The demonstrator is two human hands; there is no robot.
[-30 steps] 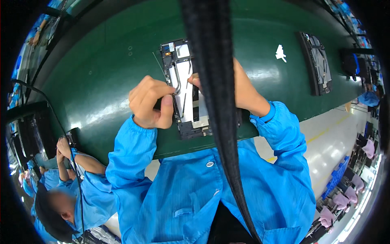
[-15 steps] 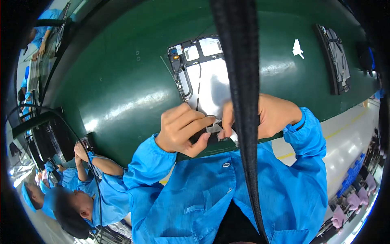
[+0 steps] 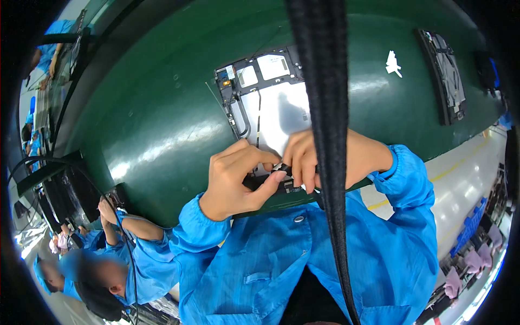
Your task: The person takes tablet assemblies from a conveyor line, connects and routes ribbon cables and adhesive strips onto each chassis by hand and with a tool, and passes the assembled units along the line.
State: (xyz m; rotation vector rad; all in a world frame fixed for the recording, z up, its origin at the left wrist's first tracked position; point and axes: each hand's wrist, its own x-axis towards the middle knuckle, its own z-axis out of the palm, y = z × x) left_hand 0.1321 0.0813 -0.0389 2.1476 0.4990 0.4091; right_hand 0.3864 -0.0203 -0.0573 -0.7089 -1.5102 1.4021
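An opened flat electronic device (image 3: 271, 119) lies on the green table, with a silver plate, a black frame, white labels and thin cables. At its near edge my left hand (image 3: 233, 173) is closed, thumb and forefinger pinching a small black-and-silver piece (image 3: 281, 169). My right hand (image 3: 362, 158) meets it from the other side, its fingertips curled down onto the same piece. A black strap (image 3: 319, 81) crosses the view and hides part of the right hand and of the device's right side. Whether the piece is still joined to the device I cannot tell.
A scrap of white paper or film (image 3: 393, 64) lies on the green table (image 3: 162, 103) at the far right. Beyond it rests another dark opened device (image 3: 443, 78). A co-worker in blue (image 3: 146, 265) sits at the left, near a black cable (image 3: 116, 211).
My fingers have drawn together over the small piece; its black part now shows between them. The white strip by my right fingers is now mostly hidden. The view has shifted slightly.
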